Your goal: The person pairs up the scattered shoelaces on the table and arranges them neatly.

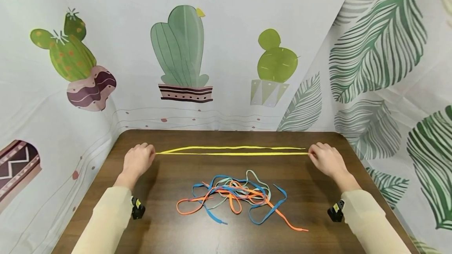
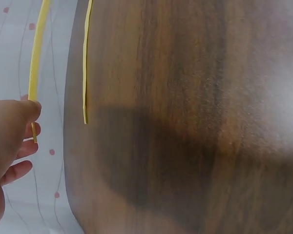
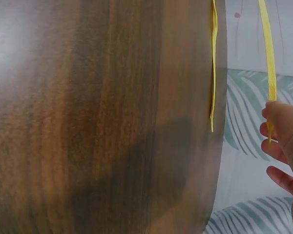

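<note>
A yellow shoelace (image 1: pixel 229 154) is stretched straight between the two hands, held over the far part of the table. My left hand (image 1: pixel 138 160) pinches one end between thumb and finger; in the left wrist view a short tip pokes out below the thumb. My right hand (image 1: pixel 327 160) pinches the opposite end the same way, the other fingers (image 3: pixel 282 179) loosely bent. Just behind the held lace, a second yellow shoelace (image 1: pixel 243 147) lies along the table's far side. Its loose ends show in both wrist views.
A tangled heap of shoelaces lies mid-table, nearer the body: blue (image 1: pixel 216 217), orange (image 1: pixel 287 222) and pale green (image 1: pixel 251 172). The brown wooden table (image 1: pixel 183 238) has rounded far corners. Behind it hangs a cloth (image 1: pixel 229 50) printed with cacti and leaves.
</note>
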Demonstrator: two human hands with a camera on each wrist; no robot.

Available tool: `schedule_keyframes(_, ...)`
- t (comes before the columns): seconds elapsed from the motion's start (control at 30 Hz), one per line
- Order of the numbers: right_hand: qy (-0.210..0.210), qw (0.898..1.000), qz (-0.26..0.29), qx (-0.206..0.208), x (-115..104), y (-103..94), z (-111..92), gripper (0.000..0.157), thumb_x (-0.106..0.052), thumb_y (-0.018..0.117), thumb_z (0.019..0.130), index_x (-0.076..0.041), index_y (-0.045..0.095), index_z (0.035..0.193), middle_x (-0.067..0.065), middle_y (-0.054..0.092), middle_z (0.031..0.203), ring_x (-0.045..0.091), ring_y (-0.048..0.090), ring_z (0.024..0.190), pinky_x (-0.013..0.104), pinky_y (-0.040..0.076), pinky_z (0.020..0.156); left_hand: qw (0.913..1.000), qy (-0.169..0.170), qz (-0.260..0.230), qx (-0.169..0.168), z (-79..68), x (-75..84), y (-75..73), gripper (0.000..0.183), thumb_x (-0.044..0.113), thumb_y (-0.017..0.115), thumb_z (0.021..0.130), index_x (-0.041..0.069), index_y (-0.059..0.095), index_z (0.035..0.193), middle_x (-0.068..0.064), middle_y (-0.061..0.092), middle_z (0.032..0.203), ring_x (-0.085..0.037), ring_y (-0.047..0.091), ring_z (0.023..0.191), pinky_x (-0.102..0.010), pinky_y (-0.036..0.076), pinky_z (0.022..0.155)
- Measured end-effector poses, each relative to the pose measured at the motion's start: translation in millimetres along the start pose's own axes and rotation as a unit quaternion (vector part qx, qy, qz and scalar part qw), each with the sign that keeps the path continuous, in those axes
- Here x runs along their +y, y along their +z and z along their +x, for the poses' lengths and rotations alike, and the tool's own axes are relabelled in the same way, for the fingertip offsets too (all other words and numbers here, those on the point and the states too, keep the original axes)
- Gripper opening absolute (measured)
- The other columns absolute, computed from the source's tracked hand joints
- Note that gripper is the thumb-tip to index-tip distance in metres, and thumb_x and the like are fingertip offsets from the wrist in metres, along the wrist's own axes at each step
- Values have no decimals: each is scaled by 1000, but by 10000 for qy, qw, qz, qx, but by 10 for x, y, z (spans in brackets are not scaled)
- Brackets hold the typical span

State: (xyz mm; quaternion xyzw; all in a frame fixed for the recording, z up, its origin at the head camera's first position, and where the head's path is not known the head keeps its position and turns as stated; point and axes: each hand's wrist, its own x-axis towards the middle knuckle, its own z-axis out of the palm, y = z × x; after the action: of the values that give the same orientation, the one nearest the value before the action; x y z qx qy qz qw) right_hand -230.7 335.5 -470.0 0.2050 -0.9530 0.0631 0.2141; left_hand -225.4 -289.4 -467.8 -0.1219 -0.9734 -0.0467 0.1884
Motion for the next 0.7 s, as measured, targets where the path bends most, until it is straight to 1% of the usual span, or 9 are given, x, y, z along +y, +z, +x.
schedule_keyframes(0.13,124,9998,71,-131,30,43,33,5,-12,65,78,-11,60,76,0,54,69,25,55,64,43,42,54,9999,-122,-47,-85,49,-30,45,8,8,66,76,9,59,72,-6,56,70,-31,56,65,-45,44,57)
schedule_keyframes(0.23,235,9993,159,-259,47,80,54,5,-12,64,78,-9,61,77,2,56,70,24,56,63,44,43,54,9993,-260,-76,-265,91,-40,76,6,9,64,77,9,59,73,-6,56,71,-32,57,66,-45,44,57)
schedule_keyframes(0.33,435,9977,241,-468,64,106,74,4,-12,63,79,-8,61,80,3,57,72,25,57,64,45,44,56,9981,-406,-129,-436,129,-29,106,4,10,63,77,8,60,75,-7,58,73,-34,58,69,-47,45,58)
schedule_keyframes(0.5,920,9911,394,-882,97,136,105,4,-12,60,82,-8,61,84,4,57,75,24,56,65,45,44,57,9946,-673,-248,-749,149,1,186,4,12,61,79,8,62,79,-8,59,76,-36,60,71,-48,46,58)
schedule_keyframes(0.6,1138,9859,517,-1109,119,172,108,6,-12,58,84,-8,61,86,5,58,77,22,55,65,43,44,56,9907,-879,-342,-980,132,10,241,6,13,60,80,9,64,81,-8,62,80,-35,62,73,-48,47,59)
schedule_keyframes(0.7,1351,9805,631,-1282,138,214,101,9,-14,56,85,-8,62,88,7,59,80,23,56,67,43,44,57,9865,-1063,-440,-1167,131,26,276,8,13,60,81,9,66,83,-10,64,85,-34,62,77,-49,47,62)
